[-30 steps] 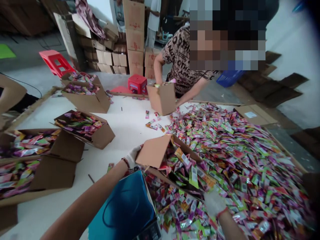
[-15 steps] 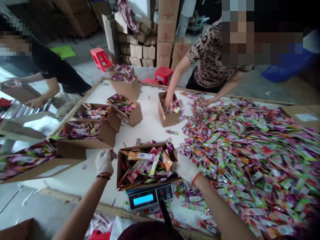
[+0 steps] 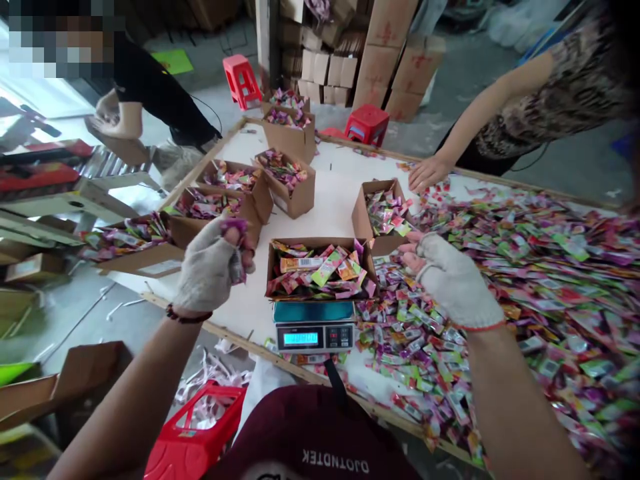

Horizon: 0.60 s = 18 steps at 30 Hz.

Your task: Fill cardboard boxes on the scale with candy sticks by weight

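Observation:
My left hand [image 3: 207,270], in a white fingerless glove, is closed around a few small purple packets [image 3: 238,257], left of a cardboard box. That box [image 3: 320,297] is full of colourful stick packets [image 3: 330,265] and rests on a digital scale [image 3: 315,335] with a lit blue display. To the right of the box, above the loose pile of packets [image 3: 540,267], hovers my gloved right hand [image 3: 453,280]. Its fingers are stretched out and apart, and I see nothing held in them. Just beyond its fingertips stands another packet-filled box [image 3: 367,223].
Several filled boxes [image 3: 290,190] line the table's left side. A co-worker's hand [image 3: 430,173] lies at the pile's far edge; another person [image 3: 160,93] stands at the left. Red stools [image 3: 367,125] stand behind the table, and one red stool [image 3: 200,433] is near me.
My right hand has let go of the box on the scale and moved right over the pile. The co-worker's hand has left the other box. My view has shifted.

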Tool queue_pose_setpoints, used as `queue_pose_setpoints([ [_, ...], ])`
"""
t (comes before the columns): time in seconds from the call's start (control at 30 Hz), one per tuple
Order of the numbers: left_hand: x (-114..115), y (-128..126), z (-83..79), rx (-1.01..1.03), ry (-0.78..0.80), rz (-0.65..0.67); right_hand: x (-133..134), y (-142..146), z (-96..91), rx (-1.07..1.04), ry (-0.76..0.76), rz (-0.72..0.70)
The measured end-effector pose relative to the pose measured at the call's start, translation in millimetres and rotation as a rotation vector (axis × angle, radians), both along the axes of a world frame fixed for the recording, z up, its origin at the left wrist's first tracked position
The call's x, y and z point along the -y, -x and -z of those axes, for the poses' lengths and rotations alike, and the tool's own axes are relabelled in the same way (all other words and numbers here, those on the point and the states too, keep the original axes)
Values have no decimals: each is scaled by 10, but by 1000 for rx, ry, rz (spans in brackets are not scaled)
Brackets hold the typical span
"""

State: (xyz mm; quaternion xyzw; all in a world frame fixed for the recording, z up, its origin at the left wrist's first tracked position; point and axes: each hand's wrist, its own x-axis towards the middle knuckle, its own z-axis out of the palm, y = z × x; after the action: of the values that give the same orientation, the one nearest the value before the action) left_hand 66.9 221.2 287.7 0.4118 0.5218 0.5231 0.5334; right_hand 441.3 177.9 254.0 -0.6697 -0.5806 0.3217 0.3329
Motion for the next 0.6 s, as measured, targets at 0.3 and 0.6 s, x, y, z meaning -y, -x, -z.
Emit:
queue_pose_setpoints([
  [0.3,-54,-611,-74,-520,-395,207,121,-116,166,42,-2,-15],
  [0.6,-84,-720,-14,-827,-566,311,736,-635,1615,189,347,14],
])
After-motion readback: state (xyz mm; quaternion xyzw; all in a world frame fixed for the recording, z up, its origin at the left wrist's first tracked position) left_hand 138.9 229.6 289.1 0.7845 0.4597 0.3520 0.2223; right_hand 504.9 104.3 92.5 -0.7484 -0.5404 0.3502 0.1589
